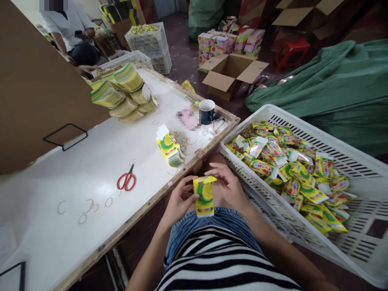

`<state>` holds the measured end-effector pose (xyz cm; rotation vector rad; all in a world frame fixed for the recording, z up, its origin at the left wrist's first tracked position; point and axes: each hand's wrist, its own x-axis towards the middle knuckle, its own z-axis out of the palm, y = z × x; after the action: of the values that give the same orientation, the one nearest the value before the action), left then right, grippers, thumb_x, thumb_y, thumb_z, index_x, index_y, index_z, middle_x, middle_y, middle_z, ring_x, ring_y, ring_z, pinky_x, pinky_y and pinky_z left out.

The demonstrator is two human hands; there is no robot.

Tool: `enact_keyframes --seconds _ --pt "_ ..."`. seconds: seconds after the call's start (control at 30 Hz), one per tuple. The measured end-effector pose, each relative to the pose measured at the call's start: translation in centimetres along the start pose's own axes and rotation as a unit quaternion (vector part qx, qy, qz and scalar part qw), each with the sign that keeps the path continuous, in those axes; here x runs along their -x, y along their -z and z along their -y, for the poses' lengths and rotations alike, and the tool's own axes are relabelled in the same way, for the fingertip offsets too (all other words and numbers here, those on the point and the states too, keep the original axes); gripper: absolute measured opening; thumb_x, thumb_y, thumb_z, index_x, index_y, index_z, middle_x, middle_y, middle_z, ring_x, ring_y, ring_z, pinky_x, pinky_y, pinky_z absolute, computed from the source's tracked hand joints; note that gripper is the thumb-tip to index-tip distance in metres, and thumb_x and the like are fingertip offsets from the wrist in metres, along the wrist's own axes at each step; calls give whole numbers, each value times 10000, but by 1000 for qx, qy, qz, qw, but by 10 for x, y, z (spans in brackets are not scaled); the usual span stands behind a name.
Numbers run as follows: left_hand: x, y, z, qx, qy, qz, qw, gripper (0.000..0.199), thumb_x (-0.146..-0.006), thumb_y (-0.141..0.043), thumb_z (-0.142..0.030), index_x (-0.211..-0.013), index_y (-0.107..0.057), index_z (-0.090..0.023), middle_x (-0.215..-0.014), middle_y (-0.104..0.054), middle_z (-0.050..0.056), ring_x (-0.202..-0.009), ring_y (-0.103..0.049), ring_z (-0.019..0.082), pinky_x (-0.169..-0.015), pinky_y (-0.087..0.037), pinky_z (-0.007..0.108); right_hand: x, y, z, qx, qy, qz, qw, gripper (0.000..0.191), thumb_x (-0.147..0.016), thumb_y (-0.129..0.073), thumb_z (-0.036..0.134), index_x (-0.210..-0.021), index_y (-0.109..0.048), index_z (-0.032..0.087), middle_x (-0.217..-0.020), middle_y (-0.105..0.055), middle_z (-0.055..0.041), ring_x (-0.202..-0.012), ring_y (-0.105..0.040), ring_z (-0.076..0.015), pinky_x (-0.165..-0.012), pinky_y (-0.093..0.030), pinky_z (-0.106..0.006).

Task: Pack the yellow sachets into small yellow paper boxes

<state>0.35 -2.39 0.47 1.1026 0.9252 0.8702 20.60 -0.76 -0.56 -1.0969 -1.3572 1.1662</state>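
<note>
A small yellow-and-green printed carton (pixel 203 197) stands upright over my lap, a flap bent out at its top. My left hand (pixel 182 198) is closed on its left side, with the thumb on the front. My right hand (pixel 229 186) is at the right of the carton, fingers stretched and apart near the flap. Whether a fingertip touches the flap I cannot tell. On the table ahead lies a small stack of flat yellow cartons (pixel 169 146), with loose rubber bands (pixel 185 146) beside it.
Red-handled scissors (pixel 126 181) and a dark mug (pixel 207 112) are on the white table (pixel 100 169). Bundled flat cartons (pixel 124 95) are piled farther back. At right, a white plastic crate (pixel 360 178) holds many folded cartons (pixel 291 173). Another person (pixel 71 36) sits far left.
</note>
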Motion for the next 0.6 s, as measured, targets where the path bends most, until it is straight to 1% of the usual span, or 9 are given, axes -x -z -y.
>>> enact_keyframes --seconds 0.03,0.1,0.17,0.23,0.3,0.37,0.5,0.57,0.6 --pt "0 0 1 -19 -7 -19 1000 488 -828 -747 -273 -1269 -545 -224 -1110 -728 85 -909 -718 198 -770 -573 275 0 2 1 12 2 -2 1000 353 -950 -566 438 -1228 -639 233 -1047 -699 -79 -891 -650 -199 -741 -520 -302" --pt "-1 -1 4 -52 -15 -47 997 448 -843 -729 -284 -1251 -556 -221 -1133 -722 86 -878 -721 185 -753 -570 265 -1 5 3 29 -13 30 999 326 -955 -537 436 -1138 -696 218 -962 -694 -69 -824 -635 -190 -690 -502 -288" --pt "0 -3 5 -64 -21 -56 996 449 -855 -713 -291 -1266 -547 -219 -1144 -719 91 -897 -723 191 -785 -571 280 -2 6 4 44 -47 90 994 314 -923 -577 385 -1166 -677 214 -784 -653 -14 -682 -592 -161 -605 -459 -260" --pt "0 -6 5 -55 -21 -43 997 467 -867 -698 -297 -1294 -528 -216 -1155 -715 99 -971 -713 208 -834 -566 299 -3 4 5 79 -70 121 987 348 -874 -619 306 -1210 -631 214 -673 -589 38 -593 -540 -138 -556 -408 -238" --pt "0 -8 3 -33 -15 -20 999 486 -876 -689 -304 -1318 -508 -216 -1159 -714 104 -1020 -701 216 -863 -560 308 -3 1 4 126 -71 109 984 331 -850 -607 247 -1180 -612 216 -661 -573 50 -582 -531 -133 -550 -387 -231" --pt "-1 -8 1 -11 -8 -11 1000 490 -871 -697 -301 -1313 -504 -215 -1137 -721 100 -1020 -701 214 -861 -559 304 -2 -3 2 162 -61 88 981 284 -842 -588 221 -1125 -605 215 -650 -564 51 -580 -538 -137 -551 -380 -232" --pt "-3 -6 -1 17 -3 -32 999 522 -801 -775 -263 -1258 -526 -216 -1032 -746 72 -936 -721 206 -800 -572 287 0 -6 -1 169 -26 83 982 277 -869 -593 254 -1140 -597 202 -603 -531 59 -549 -540 -143 -544 -393 -236" --pt "-4 -6 0 14 -1 -41 999 526 -777 -796 -251 -1238 -546 -214 -1000 -751 63 -897 -724 198 -775 -577 279 1 -5 -3 156 -14 83 984 262 -910 -575 303 -1148 -619 202 -654 -588 31 -574 -560 -147 -558 -419 -242" --pt "-4 -7 2 11 -3 -45 999 526 -769 -802 -248 -1233 -556 -212 -998 -752 62 -890 -724 196 -769 -579 276 1 -5 -4 153 -8 73 985 258 -926 -565 324 -1144 -636 205 -718 -632 5 -608 -577 -151 -579 -439 -249"
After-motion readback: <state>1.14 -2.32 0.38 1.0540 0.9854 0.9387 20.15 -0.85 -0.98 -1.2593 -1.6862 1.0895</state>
